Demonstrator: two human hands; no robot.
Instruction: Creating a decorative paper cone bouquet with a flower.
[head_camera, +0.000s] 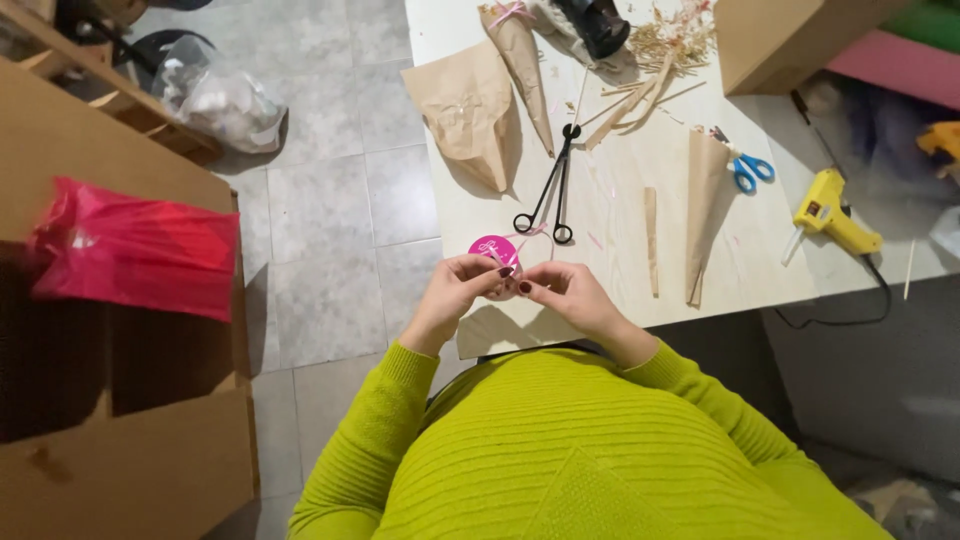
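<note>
While both hands (515, 288) pinch ribbon (522, 237), scissors (553, 190) nearby

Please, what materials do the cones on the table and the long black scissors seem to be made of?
The cones look like brown kraft paper: matte, creased, rolled to a point. The long black scissors seem to be metal with a dark coating: thin rigid arms and ring handles, though plastic cannot be ruled out. Both lie on the pale table.

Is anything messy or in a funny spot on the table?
A bit. Loose straw and paper strips lie scattered at the table's far edge. The yellow glue gun sits near the right edge, its cord hanging over. Nothing looks spilled or broken. Both hands, left hand and right hand, pinch a round pink tag.
</note>
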